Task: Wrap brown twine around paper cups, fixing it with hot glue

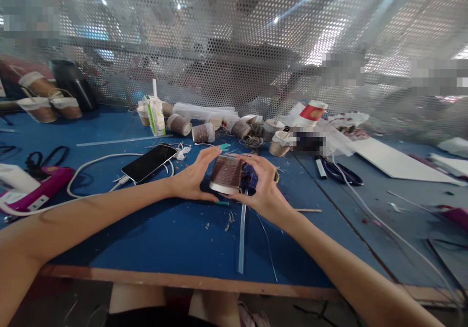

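Between my two hands is a paper cup (225, 173) wound round with brown cord, a white rim showing on its near side. My left hand (195, 175) curves round the left of the cup, fingers along the far edge and thumb at the near one. From the right, my right hand (263, 183) grips it, fingertips on the far edge and thumb by the near rim. Partly hidden behind my right hand lies a blue glue gun (249, 177). A clear glue stick (242, 239) points from it toward me. White scraps (229, 221) lie below the cup.
A phone (149, 162) on a white cable lies left, near a magenta power strip (47, 185). More cord-wrapped cups (204, 133), a drink carton (156, 115) and a red-and-white cup (312, 112) stand before a perforated metal screen (204, 64). Scissors (341, 171) and white board (395, 159) lie right.
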`<control>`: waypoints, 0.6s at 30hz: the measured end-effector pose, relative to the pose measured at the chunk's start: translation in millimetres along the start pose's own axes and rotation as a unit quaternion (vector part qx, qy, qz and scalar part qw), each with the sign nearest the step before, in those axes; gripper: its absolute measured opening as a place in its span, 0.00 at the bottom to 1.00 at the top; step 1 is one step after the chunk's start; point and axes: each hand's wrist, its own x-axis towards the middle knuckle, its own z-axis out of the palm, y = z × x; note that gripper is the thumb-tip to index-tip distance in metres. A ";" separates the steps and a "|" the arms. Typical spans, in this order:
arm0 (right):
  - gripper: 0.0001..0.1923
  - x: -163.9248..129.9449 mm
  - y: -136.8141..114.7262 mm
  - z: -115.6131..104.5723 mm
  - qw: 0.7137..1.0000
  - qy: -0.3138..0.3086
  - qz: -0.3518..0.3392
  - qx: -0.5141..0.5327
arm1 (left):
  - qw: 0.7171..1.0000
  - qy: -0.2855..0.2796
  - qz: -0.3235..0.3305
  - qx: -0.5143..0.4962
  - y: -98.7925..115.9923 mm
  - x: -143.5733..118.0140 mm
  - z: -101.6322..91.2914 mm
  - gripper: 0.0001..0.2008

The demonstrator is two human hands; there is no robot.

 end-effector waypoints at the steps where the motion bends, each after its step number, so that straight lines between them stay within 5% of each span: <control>1: 0.44 -0.2 -0.5 -0.4 1.000 -0.016 0.001 -0.010 | 1.000 -0.003 0.006 0.008 1.5 0.6 -0.2 0.54; 7: 0.53 0.5 3.0 -2.6 0.998 -0.066 -0.003 -0.001 | 0.999 0.046 -0.018 -0.011 6.1 1.0 -2.7 0.41; 13: 0.47 -1.2 9.3 1.4 0.998 -0.053 -0.024 -0.007 | 0.993 0.064 -0.050 -0.091 5.2 -2.8 -0.4 0.53; 18: 0.45 -3.4 10.8 1.4 1.000 -0.008 -0.020 -0.017 | 0.999 0.025 -0.017 -0.027 4.1 -1.0 -2.1 0.56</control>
